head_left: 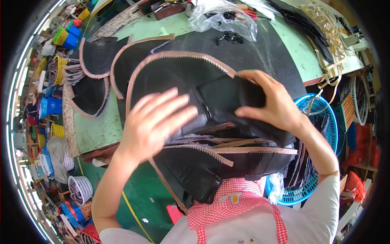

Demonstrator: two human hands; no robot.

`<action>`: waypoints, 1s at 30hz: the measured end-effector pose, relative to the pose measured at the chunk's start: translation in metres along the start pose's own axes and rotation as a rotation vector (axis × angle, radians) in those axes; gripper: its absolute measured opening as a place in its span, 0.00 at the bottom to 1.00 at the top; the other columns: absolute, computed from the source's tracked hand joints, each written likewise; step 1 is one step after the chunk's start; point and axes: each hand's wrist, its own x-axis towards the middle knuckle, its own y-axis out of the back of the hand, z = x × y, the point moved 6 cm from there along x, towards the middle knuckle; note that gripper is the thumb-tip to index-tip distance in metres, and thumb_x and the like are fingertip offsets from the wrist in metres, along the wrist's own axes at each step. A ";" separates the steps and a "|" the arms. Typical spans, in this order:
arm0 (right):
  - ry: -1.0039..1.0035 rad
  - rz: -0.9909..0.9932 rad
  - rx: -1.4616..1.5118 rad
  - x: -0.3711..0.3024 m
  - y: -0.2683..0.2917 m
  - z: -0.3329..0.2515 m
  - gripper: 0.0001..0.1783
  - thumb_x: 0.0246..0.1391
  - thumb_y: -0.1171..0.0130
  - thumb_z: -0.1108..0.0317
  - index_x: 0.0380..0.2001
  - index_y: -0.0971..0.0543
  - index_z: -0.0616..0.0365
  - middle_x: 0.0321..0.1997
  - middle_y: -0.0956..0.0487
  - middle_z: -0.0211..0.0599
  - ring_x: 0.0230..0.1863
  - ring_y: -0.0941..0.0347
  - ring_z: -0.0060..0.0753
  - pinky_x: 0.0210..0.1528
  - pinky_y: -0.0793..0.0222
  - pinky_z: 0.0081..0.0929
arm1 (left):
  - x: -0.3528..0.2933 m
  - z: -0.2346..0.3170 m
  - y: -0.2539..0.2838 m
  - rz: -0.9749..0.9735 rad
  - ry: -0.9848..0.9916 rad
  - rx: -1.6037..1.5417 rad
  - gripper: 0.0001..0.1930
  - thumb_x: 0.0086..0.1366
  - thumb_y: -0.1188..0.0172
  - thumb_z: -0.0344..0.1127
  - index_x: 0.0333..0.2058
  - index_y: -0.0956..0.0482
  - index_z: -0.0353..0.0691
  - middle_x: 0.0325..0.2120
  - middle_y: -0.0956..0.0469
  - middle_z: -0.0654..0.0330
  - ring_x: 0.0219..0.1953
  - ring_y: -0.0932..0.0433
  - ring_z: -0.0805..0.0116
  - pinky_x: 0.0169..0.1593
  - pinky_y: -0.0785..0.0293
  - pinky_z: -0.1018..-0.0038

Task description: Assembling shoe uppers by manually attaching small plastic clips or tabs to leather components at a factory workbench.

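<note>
A large black leather-like panel (162,75) with a curved edge of pinkish-tan zipper tape lies before me, bent up on its right side. My right hand (270,99) grips that raised part between thumb and fingers. Over the panel's middle, beside a dark slit or seam, my left hand (156,122) is spread with fingers stretched, blurred by motion. Whether it touches the panel I cannot tell. Closer to my body, several similar zipper-edged black panels (195,156) are stacked, hanging over the table's near edge. Further panels (101,55) lie at the left of the table.
The green table (95,132) bears a dark mat (280,53). A clear plastic bag (223,20) with small black parts lies at the back. Pale straps (325,32) tangle at the far right. A blue basket (331,126) of dark pieces stands by my right arm.
</note>
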 end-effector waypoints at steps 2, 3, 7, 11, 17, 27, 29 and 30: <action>0.051 -0.160 0.145 -0.017 0.002 -0.025 0.43 0.44 0.20 0.51 0.59 0.26 0.60 0.56 0.21 0.48 0.57 0.22 0.53 0.59 0.25 0.41 | -0.026 0.043 0.027 -0.045 0.015 0.005 0.21 0.53 0.38 0.31 0.47 0.11 0.49 0.50 0.16 0.58 0.53 0.17 0.53 0.46 0.21 0.59; 0.095 -0.235 0.200 -0.030 -0.003 -0.037 0.43 0.44 0.20 0.50 0.59 0.26 0.59 0.56 0.21 0.49 0.57 0.22 0.54 0.58 0.24 0.42 | -0.042 0.063 0.027 -0.112 0.022 -0.051 0.22 0.51 0.34 0.36 0.48 0.12 0.51 0.49 0.16 0.61 0.50 0.17 0.56 0.45 0.21 0.59; 0.069 -0.521 0.063 -0.096 -0.043 -0.031 0.37 0.47 0.23 0.54 0.57 0.24 0.57 0.49 0.20 0.46 0.51 0.21 0.53 0.54 0.23 0.43 | -0.077 0.093 -0.006 -0.357 0.035 -0.578 0.25 0.55 0.27 0.48 0.52 0.15 0.51 0.56 0.21 0.58 0.54 0.21 0.54 0.54 0.22 0.57; 0.182 -0.273 0.031 -0.074 -0.024 -0.021 0.24 0.52 0.27 0.60 0.50 0.20 0.58 0.47 0.20 0.44 0.49 0.21 0.51 0.51 0.23 0.43 | -0.049 0.000 0.003 -0.084 0.229 -0.226 0.16 0.57 0.29 0.36 0.46 0.15 0.46 0.46 0.19 0.57 0.52 0.20 0.53 0.57 0.25 0.57; 0.029 -0.248 0.137 0.001 -0.035 0.003 0.10 0.58 0.35 0.74 0.43 0.18 0.60 0.39 0.20 0.40 0.37 0.19 0.38 0.40 0.22 0.33 | -0.022 -0.140 -0.040 -0.009 0.521 0.326 0.40 0.56 0.31 0.36 0.69 0.34 0.49 0.65 0.31 0.45 0.62 0.27 0.40 0.62 0.26 0.52; -0.470 -0.045 0.414 0.051 -0.031 0.074 0.12 0.71 0.44 0.65 0.48 0.19 0.61 0.31 0.19 0.31 0.27 0.23 0.18 0.26 0.26 0.20 | 0.020 -0.006 -0.052 -0.072 0.174 0.024 0.21 0.59 0.32 0.41 0.51 0.17 0.41 0.48 0.16 0.53 0.49 0.20 0.56 0.50 0.20 0.64; -0.511 -0.140 0.366 0.068 -0.034 0.063 0.12 0.70 0.43 0.63 0.45 0.19 0.61 0.28 0.20 0.30 0.26 0.24 0.18 0.25 0.27 0.20 | 0.020 -0.001 -0.051 -0.057 0.207 -0.148 0.23 0.62 0.31 0.44 0.54 0.19 0.41 0.49 0.17 0.52 0.49 0.21 0.54 0.53 0.22 0.61; -0.552 -0.227 0.317 0.071 -0.038 0.060 0.13 0.70 0.42 0.62 0.43 0.19 0.62 0.25 0.20 0.29 0.24 0.24 0.18 0.24 0.29 0.21 | 0.023 -0.009 -0.051 -0.056 0.243 -0.204 0.23 0.63 0.31 0.43 0.55 0.19 0.43 0.51 0.18 0.53 0.49 0.21 0.54 0.54 0.23 0.60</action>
